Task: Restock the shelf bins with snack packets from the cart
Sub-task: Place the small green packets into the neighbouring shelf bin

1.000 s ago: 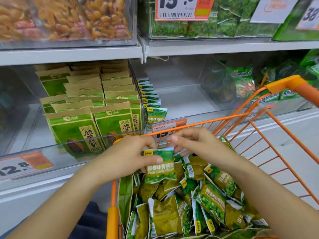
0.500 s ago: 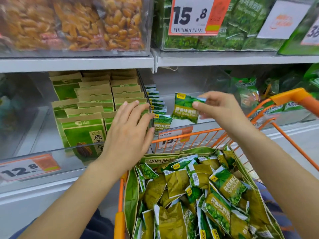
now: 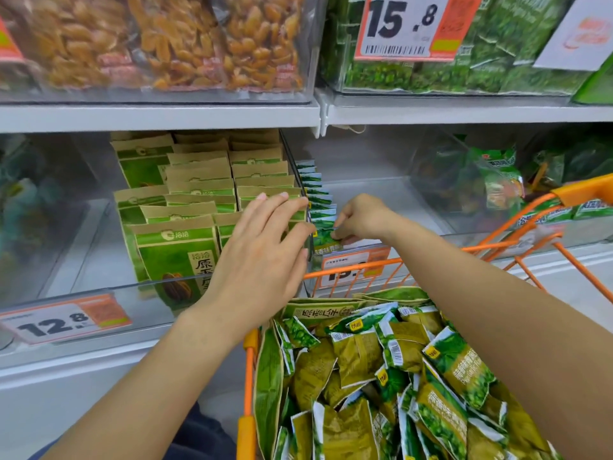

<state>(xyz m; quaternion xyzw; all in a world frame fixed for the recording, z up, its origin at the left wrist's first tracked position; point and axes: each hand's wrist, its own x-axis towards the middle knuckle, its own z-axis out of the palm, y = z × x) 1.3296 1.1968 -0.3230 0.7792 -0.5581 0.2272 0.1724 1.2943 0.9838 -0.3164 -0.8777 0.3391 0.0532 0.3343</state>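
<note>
A white metal shelf board [image 3: 159, 116] runs across the upper part of the view, joined at a seam to a second white board [image 3: 464, 112] on the right. On top of them stand clear plastic display boxes [image 3: 308, 44] — orange-brown dried snacks on the left, dark green bags on the right. A large white-and-orange price card reading 15.8 [image 3: 403, 26] hangs in front. Lower down, a white-and-orange price label reading 12.8 [image 3: 63, 318] sits on the pale grey shelf edge [image 3: 83, 356]. The lighting is even and soft, with a faint glare on the plastic.
</note>
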